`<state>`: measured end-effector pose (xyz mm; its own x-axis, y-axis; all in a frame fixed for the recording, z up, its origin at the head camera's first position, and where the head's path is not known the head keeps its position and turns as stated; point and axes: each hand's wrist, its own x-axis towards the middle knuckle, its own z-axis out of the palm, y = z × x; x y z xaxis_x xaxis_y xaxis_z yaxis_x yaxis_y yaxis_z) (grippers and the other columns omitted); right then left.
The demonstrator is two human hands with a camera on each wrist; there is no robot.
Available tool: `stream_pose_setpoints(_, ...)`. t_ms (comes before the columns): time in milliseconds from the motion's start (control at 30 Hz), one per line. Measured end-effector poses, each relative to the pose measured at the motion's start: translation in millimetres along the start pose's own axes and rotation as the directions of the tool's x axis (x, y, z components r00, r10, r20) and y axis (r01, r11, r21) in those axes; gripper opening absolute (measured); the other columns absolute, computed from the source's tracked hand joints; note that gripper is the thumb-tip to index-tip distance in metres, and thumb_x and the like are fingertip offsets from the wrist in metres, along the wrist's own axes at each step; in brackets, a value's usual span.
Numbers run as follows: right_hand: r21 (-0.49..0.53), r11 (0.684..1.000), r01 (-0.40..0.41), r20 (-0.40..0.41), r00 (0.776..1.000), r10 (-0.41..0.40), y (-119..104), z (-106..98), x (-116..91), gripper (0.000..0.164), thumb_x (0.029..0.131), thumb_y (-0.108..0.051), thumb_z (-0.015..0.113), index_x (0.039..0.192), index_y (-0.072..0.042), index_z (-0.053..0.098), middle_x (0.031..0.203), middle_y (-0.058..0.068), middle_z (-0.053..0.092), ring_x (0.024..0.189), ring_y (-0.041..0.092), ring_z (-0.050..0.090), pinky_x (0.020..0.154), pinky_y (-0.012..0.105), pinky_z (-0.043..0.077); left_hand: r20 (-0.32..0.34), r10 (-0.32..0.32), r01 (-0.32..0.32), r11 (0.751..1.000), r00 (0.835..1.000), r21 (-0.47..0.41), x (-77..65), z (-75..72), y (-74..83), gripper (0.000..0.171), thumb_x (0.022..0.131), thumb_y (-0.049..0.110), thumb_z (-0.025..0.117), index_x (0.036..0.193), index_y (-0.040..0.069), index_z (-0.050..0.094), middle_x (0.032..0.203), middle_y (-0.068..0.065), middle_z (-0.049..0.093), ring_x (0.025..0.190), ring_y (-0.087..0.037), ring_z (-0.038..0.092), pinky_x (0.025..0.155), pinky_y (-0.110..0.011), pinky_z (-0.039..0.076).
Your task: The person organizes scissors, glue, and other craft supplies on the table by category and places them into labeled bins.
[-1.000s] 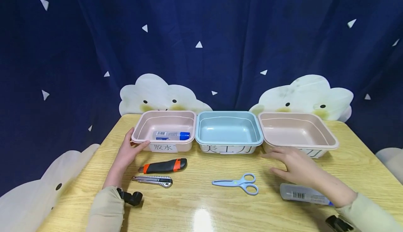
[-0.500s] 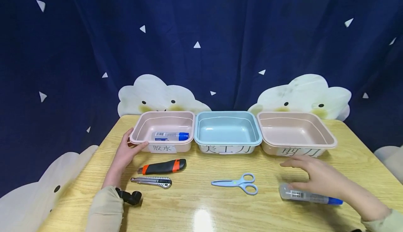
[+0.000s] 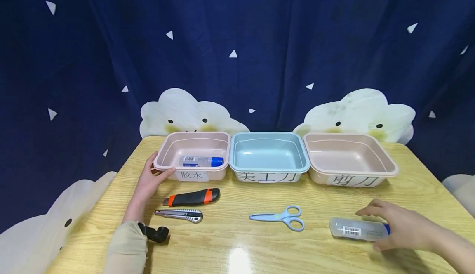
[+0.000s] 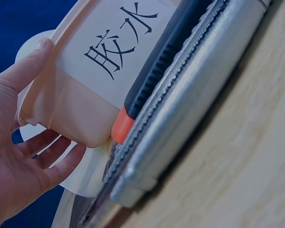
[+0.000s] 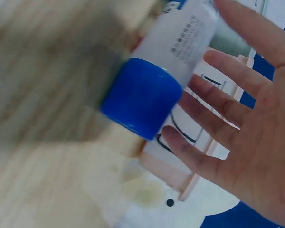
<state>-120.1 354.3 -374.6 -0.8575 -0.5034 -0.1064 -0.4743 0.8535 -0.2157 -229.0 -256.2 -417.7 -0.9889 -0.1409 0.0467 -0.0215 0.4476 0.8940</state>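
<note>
My left hand holds the left front corner of the left pink bin, thumb on its rim and fingers along its side. A clear glue bottle with a blue cap lies inside that bin. At the right, my right hand hovers over the capped end of another glue bottle on the table. In the right wrist view its fingers are spread beside the bottle's blue cap, not closed round it. The head view partly hides this cap behind the hand.
A blue bin and a second pink bin stand to the right in the row, with paper labels. In front lie a black-and-orange utility knife, a silver snap-off knife and light-blue scissors. A dark blue curtain hangs behind.
My right hand has moved right and down from in front of the right pink bin to the glue bottle's capped end. My left hand stays on the left bin.
</note>
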Motion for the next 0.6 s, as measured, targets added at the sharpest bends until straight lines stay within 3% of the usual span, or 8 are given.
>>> stream_pose_setpoints(133, 0.082, 0.997, 0.008, 0.051, 0.999, -0.012, 10, 6, -4, 0.060, 0.062, -0.049, 0.076, 0.113, -0.024, 0.058, 0.105, -0.005, 0.050, 0.085, -0.001, 0.046, 0.065, 0.022, 0.042, -0.010, 0.009, -0.009, 1.000, 1.000, -0.007, 1.6, 1.9, -0.3, 0.090, 0.080, 0.036, 0.068, 0.147, 0.018, 0.011, 0.138, -0.016, 0.032, 0.114, -0.030, 0.040, 0.078, -0.018, 0.039)
stream_pose_setpoints(367, 0.014, 0.985, 0.174, -0.096, 0.980, -0.172, 16, 20, -5, 0.062, 0.056, -0.022, 0.082, 0.112, -0.028, 0.055, 0.097, -0.013, 0.047, 0.083, -0.004, 0.043, 0.061, 0.020, 0.041, -0.008, -0.014, 0.014, 1.000, 1.000, -0.002, -1.2, 2.5, 0.5, 0.090, 0.081, 0.036, 0.068, 0.147, 0.019, 0.009, 0.139, -0.017, 0.032, 0.116, -0.030, 0.040, 0.078, -0.018, 0.039)
stream_pose_setpoints(433, -0.012, 0.983, 0.185, -0.111, 0.976, -0.185, 16, 22, -4, 0.063, 0.056, -0.021, 0.082, 0.112, -0.028, 0.054, 0.097, -0.014, 0.048, 0.083, -0.003, 0.044, 0.061, 0.021, 0.042, -0.009, -0.018, 0.018, 1.000, 1.000, -0.008, -2.2, 2.6, 0.3, 0.090, 0.081, 0.035, 0.068, 0.147, 0.019, 0.008, 0.139, -0.017, 0.032, 0.116, -0.030, 0.039, 0.078, -0.017, 0.039)
stream_pose_setpoints(600, -0.040, 0.991, 0.130, -0.076, 0.988, -0.133, 15, 22, 1, 0.061, 0.057, -0.033, 0.082, 0.111, -0.028, 0.055, 0.099, -0.014, 0.050, 0.084, -0.002, 0.047, 0.063, 0.025, 0.044, -0.009, -0.007, 0.007, 1.000, 1.000, -0.022, -2.6, 2.2, 0.8, 0.090, 0.081, 0.034, 0.067, 0.147, 0.020, 0.008, 0.139, -0.017, 0.031, 0.116, -0.030, 0.039, 0.077, -0.014, 0.038)
